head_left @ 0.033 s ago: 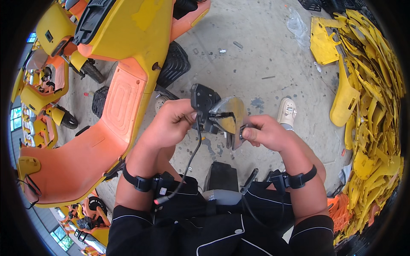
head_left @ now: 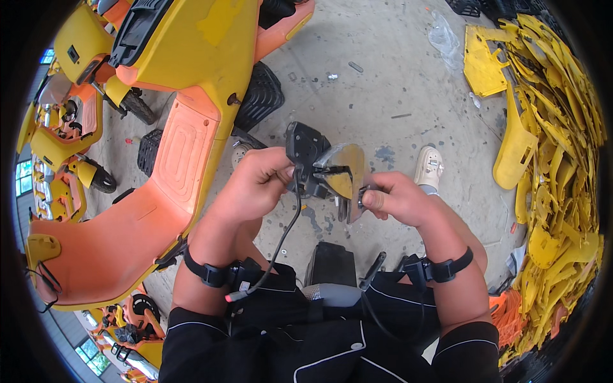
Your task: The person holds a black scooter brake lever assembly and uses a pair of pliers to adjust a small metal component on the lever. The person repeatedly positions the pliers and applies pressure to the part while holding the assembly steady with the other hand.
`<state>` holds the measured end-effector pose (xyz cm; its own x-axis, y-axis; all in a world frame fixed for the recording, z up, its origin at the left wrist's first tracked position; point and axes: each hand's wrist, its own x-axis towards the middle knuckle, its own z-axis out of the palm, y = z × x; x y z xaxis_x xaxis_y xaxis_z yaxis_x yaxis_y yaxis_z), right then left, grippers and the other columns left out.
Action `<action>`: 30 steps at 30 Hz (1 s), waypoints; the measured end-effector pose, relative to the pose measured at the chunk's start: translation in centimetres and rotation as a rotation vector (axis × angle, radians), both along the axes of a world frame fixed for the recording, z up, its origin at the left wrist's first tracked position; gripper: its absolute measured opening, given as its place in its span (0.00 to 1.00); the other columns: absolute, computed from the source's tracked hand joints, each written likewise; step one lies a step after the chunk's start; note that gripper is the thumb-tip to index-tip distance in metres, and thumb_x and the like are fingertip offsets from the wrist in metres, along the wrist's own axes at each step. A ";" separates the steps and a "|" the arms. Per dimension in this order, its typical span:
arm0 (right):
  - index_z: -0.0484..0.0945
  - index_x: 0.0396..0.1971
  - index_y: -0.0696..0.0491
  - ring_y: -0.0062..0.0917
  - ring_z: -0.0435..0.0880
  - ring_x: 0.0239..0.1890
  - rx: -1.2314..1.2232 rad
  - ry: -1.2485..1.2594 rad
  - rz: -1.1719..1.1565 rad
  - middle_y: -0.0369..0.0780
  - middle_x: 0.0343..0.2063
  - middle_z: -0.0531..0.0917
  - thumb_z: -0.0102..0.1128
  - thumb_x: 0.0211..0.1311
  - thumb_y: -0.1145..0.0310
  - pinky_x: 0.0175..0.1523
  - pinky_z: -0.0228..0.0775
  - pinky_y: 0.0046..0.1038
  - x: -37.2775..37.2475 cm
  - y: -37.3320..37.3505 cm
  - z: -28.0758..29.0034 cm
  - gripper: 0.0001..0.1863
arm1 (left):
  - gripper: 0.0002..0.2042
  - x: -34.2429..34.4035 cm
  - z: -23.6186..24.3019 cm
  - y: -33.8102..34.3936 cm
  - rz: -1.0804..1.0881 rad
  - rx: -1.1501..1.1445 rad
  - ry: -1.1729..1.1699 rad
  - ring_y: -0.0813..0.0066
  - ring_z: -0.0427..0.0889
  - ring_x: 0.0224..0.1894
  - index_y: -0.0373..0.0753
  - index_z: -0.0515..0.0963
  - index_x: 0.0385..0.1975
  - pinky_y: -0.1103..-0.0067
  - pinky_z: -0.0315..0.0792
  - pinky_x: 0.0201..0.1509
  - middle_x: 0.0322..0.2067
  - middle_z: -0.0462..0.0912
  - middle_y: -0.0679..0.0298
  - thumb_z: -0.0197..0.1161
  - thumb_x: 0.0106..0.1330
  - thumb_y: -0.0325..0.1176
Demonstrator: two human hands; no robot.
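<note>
In front of me my left hand is closed on a black plastic housing, thumb and fingers pinching its lower left side. From the housing a black cable hangs down past my wrist to a red-tipped end. Against the housing's right side is a thin see-through panel with a yellowish tint; whether they are joined I cannot tell. My right hand pinches a small dark piece at the panel's right edge. Its other fingers are curled.
An orange and yellow scooter body stands close on my left, with more scooters behind it. Yellow plastic panels are heaped on the right. Black crates sit by the scooter. Clear plastic film lies on the concrete floor.
The black housing is tilted up very slightly, and the cable's red-tipped end has swung a little to the left. Both hands keep their hold.
</note>
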<state>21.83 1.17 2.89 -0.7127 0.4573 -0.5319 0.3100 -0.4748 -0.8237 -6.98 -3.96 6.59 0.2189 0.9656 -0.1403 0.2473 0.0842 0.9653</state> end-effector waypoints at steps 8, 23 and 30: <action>0.81 0.38 0.57 0.15 0.70 0.20 -0.247 0.182 -0.155 0.32 0.20 0.74 0.66 0.58 0.39 0.25 0.62 0.20 -1.8 -2.0 0.8 0.31 | 0.21 1.9 -2.1 -0.3 0.316 0.399 0.214 0.64 0.76 0.25 0.32 0.77 0.35 0.77 0.70 0.29 0.23 0.74 0.57 0.46 0.42 0.07; 0.80 0.36 0.57 0.15 0.70 0.21 -0.084 0.082 -0.067 0.32 0.19 0.74 0.62 0.64 0.42 0.27 0.64 0.22 -1.1 -1.2 -0.4 0.28 | 0.12 0.5 -0.5 -0.1 0.140 0.170 0.054 0.79 0.70 0.29 0.34 0.79 0.43 0.79 0.68 0.34 0.26 0.75 0.64 0.52 0.65 0.15; 0.81 0.40 0.56 0.15 0.71 0.23 0.013 0.059 0.011 0.31 0.20 0.75 0.62 0.65 0.46 0.30 0.66 0.22 -0.2 0.1 -0.3 0.25 | 0.13 -1.2 -1.2 -0.6 -0.015 -0.097 -0.158 0.83 0.68 0.31 0.35 0.79 0.48 0.82 0.66 0.35 0.27 0.73 0.71 0.52 0.69 0.17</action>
